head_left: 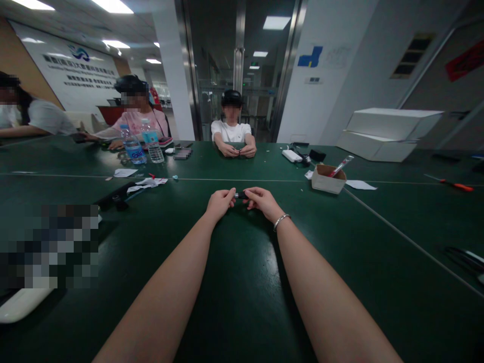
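Over the green table (234,282), both my arms reach forward and my hands meet in the middle. A small black stick with a silvery end (240,195), perhaps a USB drive, spans the gap between my fingertips. My left hand (220,204) pinches its silvery end between thumb and finger. Its black end is in the pinch of my right hand (263,202), whose other fingers curl underneath. A silver bracelet (282,222) circles my right wrist. My fingers cover part of the stick, so its exact shape is hard to make out.
Two bottles (152,143) and paper scraps (147,185) lie to the left. At right are a small open box (328,180), white boxes (385,133) and a screwdriver (456,185). A person (231,132) sits opposite, hands together; two others sit at left.
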`<state>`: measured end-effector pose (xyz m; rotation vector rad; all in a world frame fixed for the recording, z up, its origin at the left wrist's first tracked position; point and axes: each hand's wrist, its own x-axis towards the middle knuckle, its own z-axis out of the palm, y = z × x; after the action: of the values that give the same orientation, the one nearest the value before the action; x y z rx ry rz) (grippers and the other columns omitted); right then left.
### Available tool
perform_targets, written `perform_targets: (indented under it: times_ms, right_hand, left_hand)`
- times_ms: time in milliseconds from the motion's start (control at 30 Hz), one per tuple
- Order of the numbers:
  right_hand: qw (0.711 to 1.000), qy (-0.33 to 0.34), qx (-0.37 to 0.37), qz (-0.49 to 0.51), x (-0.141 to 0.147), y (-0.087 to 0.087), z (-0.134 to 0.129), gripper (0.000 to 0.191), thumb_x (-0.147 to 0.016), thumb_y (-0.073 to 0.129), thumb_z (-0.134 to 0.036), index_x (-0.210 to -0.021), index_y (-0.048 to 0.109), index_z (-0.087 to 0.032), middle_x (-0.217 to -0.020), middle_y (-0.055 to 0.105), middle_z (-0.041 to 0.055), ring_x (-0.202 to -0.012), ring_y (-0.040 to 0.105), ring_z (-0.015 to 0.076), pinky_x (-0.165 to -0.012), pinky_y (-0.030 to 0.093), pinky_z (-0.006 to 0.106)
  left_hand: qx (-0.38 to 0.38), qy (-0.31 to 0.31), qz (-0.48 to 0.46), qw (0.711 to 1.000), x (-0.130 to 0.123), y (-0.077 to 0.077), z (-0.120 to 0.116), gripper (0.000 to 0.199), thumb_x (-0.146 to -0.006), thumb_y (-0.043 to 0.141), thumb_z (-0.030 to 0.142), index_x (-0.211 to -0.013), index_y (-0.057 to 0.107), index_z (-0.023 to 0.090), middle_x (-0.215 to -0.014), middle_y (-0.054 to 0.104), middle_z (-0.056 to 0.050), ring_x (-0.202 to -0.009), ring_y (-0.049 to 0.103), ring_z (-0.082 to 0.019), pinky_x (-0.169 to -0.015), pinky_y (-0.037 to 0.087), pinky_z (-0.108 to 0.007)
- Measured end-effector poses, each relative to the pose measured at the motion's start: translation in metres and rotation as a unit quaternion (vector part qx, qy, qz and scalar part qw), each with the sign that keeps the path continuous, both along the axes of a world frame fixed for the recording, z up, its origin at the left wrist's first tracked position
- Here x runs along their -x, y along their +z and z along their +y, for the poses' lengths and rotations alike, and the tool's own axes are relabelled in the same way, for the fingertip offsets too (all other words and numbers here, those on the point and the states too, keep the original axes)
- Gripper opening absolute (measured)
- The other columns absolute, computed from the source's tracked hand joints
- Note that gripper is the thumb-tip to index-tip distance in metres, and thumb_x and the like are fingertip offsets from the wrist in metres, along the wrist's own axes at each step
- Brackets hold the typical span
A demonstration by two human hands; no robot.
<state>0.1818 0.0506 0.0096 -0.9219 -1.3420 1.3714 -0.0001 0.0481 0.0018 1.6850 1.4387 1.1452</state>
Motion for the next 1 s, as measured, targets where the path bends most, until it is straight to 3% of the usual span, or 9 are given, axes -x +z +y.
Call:
perform_targets:
  times_ms: [200,367,433,667,833,1000]
  right_hand:
    - [1.000,-0.014,0.011,0.006,0.0010,0.0020,-0.0018,0.025,-0.078,0.075,-0.030,-0.092,0.065,-0.013,-0.062,0.069,0.0021,-0.041,0.055,0.0059,-0.045,0.051,0.017]
    - [0.999,-0.028,0.016,0.013,0.0009,0.0024,-0.0023,0.021,-0.081,0.072,-0.031,-0.089,0.064,-0.012,-0.060,0.068,0.0024,-0.042,0.056,0.0064,-0.045,0.051,0.017]
    - [0.999,-0.028,0.018,0.013,0.0005,0.0027,-0.0029,0.021,-0.081,0.072,-0.031,-0.088,0.064,-0.012,-0.060,0.068,0.0024,-0.042,0.056,0.0064,-0.045,0.052,0.017]
    - [0.999,-0.028,0.015,0.018,-0.0004,0.0015,-0.0027,0.020,-0.079,0.074,-0.028,-0.087,0.066,-0.013,-0.059,0.068,0.0024,-0.042,0.057,0.0064,-0.046,0.052,0.017]
    - [1.000,-0.018,-0.007,0.014,-0.0007,-0.0017,-0.0006,0.025,-0.071,0.079,-0.028,-0.089,0.068,-0.015,-0.062,0.068,-0.0001,-0.044,0.058,0.0065,-0.046,0.053,0.018]
    - [1.000,-0.009,-0.024,0.018,-0.0014,-0.0024,-0.0007,0.032,-0.067,0.081,-0.028,-0.094,0.068,-0.017,-0.069,0.068,-0.0021,-0.044,0.056,0.0047,-0.046,0.053,0.018]
  left_hand:
    - [-0.007,-0.030,-0.044,0.999,-0.0028,0.0021,-0.0037,0.045,-0.084,0.050,0.057,-0.073,0.064,0.015,-0.062,0.062,-0.003,-0.056,0.055,-0.012,-0.054,0.041,-0.024]
    - [-0.053,-0.045,-0.074,0.995,-0.0044,0.0058,-0.0088,0.034,-0.080,0.060,0.045,-0.103,0.064,0.019,-0.093,0.068,-0.006,-0.072,0.062,-0.014,-0.055,0.045,-0.023]
    - [-0.077,-0.048,-0.053,0.994,-0.0037,0.0066,-0.0100,0.032,-0.079,0.063,0.039,-0.105,0.064,0.021,-0.098,0.067,-0.006,-0.075,0.063,-0.015,-0.060,0.047,-0.024]
    - [-0.075,-0.053,-0.015,0.996,-0.0001,0.0044,-0.0067,0.022,-0.081,0.061,0.037,-0.090,0.067,0.018,-0.079,0.070,-0.004,-0.074,0.065,-0.016,-0.072,0.049,-0.027]
    - [-0.043,-0.027,0.029,0.998,0.0013,0.0039,-0.0046,0.038,-0.085,0.052,0.051,-0.077,0.068,0.018,-0.070,0.069,-0.004,-0.063,0.063,-0.015,-0.066,0.047,-0.027]
    - [-0.006,-0.011,0.000,1.000,0.0014,0.0029,-0.0020,0.048,-0.084,0.049,0.060,-0.072,0.067,0.016,-0.063,0.067,-0.005,-0.057,0.060,-0.014,-0.061,0.045,-0.027]
